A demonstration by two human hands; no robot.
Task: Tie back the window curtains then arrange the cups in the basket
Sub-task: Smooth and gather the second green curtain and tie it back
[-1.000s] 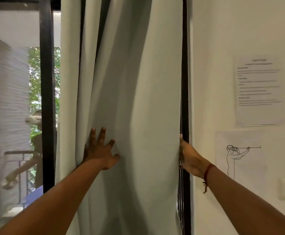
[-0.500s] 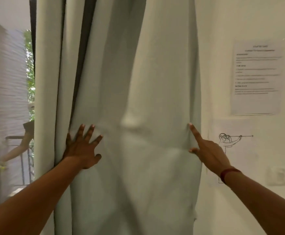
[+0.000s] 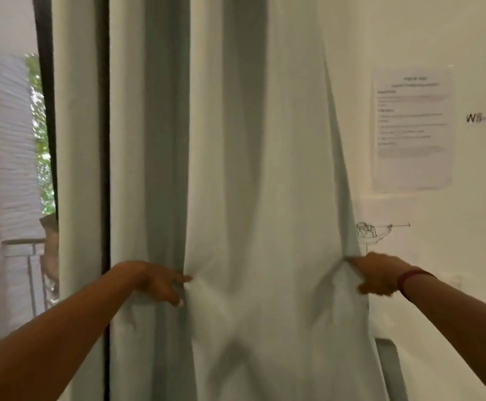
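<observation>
A pale grey-green curtain (image 3: 250, 169) hangs in long folds across the middle of the view, gathered toward the wall side. My left hand (image 3: 160, 282) reaches into a fold at its left part, fingers pointing right and pressing into the cloth, which bunches there. My right hand (image 3: 376, 274) grips the curtain's right edge at the same height, and the cloth puckers where the fingers curl round it. A red band sits on my right wrist. No cups or basket are in view.
A black window frame (image 3: 45, 111) stands at the left, with a balcony rail (image 3: 24, 243) and greenery outside. On the white wall at the right hang a printed sheet (image 3: 412, 128), a line drawing (image 3: 380, 230) and a label (image 3: 482, 117).
Both hands dropped lower on the curtain. My left hand went from lying flat with spread fingers to digging into a fold. My right hand went from touching the edge to gripping it.
</observation>
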